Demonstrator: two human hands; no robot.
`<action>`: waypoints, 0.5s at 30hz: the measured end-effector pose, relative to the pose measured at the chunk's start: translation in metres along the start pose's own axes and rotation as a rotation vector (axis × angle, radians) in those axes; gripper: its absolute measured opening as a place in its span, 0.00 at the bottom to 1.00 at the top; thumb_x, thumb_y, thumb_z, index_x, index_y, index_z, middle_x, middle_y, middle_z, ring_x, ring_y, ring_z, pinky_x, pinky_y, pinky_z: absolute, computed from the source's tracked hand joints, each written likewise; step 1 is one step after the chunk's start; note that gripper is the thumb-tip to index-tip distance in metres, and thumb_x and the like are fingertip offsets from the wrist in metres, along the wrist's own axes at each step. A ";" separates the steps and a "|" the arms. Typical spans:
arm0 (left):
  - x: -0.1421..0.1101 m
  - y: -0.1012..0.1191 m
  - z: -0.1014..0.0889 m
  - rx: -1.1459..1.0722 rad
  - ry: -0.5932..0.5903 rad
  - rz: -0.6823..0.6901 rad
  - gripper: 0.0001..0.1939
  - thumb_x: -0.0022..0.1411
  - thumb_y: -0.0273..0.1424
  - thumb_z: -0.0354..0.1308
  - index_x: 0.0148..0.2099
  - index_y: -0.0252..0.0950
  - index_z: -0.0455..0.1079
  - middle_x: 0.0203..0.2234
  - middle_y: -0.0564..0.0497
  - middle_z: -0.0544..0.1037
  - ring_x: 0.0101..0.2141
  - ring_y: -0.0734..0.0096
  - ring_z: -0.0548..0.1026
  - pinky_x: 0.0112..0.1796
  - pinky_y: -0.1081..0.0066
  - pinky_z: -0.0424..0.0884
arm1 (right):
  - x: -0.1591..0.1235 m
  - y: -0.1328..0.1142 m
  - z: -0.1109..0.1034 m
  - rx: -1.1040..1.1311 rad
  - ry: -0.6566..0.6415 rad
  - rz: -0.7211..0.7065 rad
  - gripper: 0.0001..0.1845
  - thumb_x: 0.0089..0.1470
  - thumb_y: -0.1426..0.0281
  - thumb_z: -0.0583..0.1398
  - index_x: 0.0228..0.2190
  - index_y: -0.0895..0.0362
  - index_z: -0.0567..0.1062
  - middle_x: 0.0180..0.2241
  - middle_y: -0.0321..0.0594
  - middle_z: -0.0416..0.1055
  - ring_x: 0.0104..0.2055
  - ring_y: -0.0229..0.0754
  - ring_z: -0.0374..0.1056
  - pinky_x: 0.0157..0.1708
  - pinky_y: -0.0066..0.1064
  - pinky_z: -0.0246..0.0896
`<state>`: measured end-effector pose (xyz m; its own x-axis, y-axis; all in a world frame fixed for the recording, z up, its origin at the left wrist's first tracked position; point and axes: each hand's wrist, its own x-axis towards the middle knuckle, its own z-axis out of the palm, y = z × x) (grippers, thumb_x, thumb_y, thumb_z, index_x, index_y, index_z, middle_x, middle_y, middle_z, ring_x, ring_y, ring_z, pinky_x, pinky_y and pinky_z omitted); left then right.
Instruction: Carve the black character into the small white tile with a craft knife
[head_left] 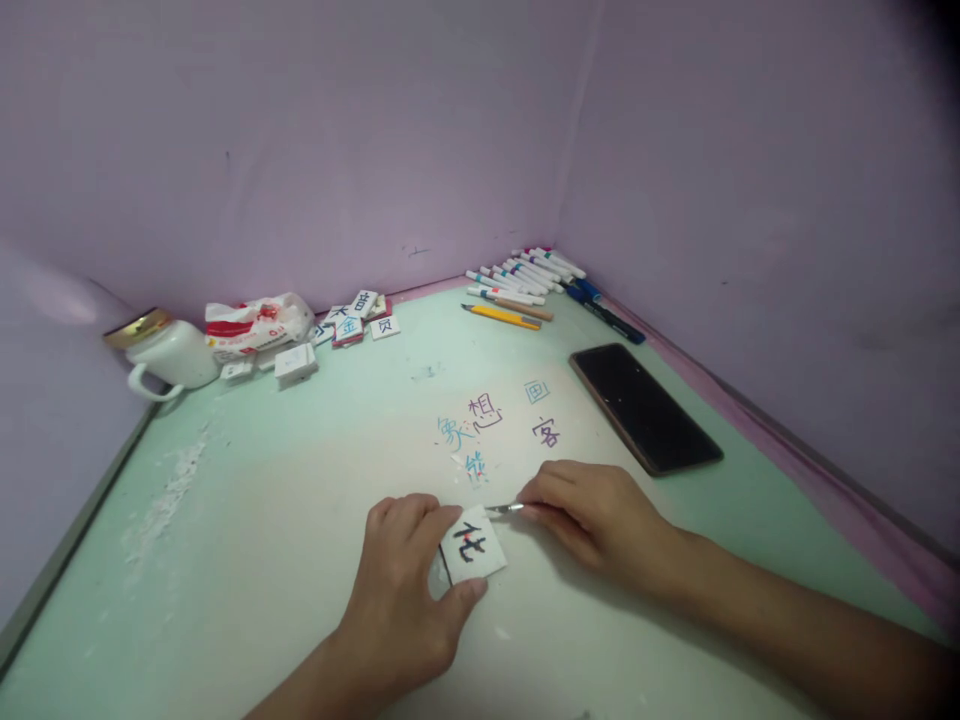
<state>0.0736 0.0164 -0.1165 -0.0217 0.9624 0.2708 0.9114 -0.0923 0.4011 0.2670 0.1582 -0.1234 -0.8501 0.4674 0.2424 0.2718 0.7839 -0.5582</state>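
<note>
**Small tile pinned, blade at its edge**

Left hand point(409, 590) pinches a white character tile point(472, 545) flat on the surface point(262, 520), grip closed across its edges. Tile looks light, stiff, probably chip-prone. Right hand point(589, 510) grips a thin blade point(505, 509) touching the tile's upper corner.

The right hand point(581, 510) hides most of the thin blade point(506, 508). The left hand point(409, 590) covers the tile's point(472, 545) near-left edge. The distant tiles' point(352, 320) markings are too small to read.

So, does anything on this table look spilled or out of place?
Yes. White powdery crumbs lie scattered along the table's left edge, and coloured characters are written directly on the table surface.
</note>
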 end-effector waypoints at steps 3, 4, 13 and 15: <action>0.002 0.000 -0.001 0.000 -0.047 0.021 0.23 0.52 0.29 0.58 0.51 0.36 0.62 0.42 0.42 0.66 0.42 0.55 0.66 0.43 0.52 0.64 | 0.001 0.001 0.002 0.008 -0.016 -0.037 0.11 0.59 0.70 0.52 0.32 0.58 0.74 0.26 0.37 0.69 0.28 0.36 0.63 0.28 0.26 0.52; 0.003 0.000 -0.001 0.001 -0.064 0.028 0.24 0.52 0.29 0.58 0.52 0.37 0.61 0.43 0.42 0.66 0.42 0.55 0.66 0.43 0.52 0.64 | 0.001 0.000 0.003 0.006 -0.010 -0.045 0.11 0.60 0.70 0.52 0.32 0.58 0.74 0.26 0.37 0.69 0.28 0.36 0.63 0.28 0.26 0.52; 0.014 0.004 -0.002 -0.002 -0.079 0.070 0.21 0.54 0.29 0.56 0.51 0.35 0.60 0.40 0.42 0.66 0.39 0.56 0.65 0.40 0.54 0.62 | -0.001 -0.005 0.002 0.034 0.024 0.045 0.12 0.58 0.71 0.52 0.31 0.57 0.75 0.28 0.38 0.67 0.27 0.35 0.63 0.26 0.26 0.53; 0.016 0.005 -0.002 -0.008 -0.084 0.061 0.20 0.55 0.29 0.56 0.51 0.34 0.60 0.40 0.42 0.66 0.38 0.56 0.64 0.40 0.54 0.62 | -0.001 -0.005 0.002 0.029 0.017 0.081 0.13 0.59 0.70 0.51 0.31 0.57 0.75 0.26 0.37 0.67 0.26 0.36 0.63 0.26 0.27 0.52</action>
<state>0.0767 0.0307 -0.1091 0.0683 0.9730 0.2206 0.9066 -0.1529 0.3933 0.2652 0.1528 -0.1226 -0.8180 0.5358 0.2093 0.3256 0.7311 -0.5995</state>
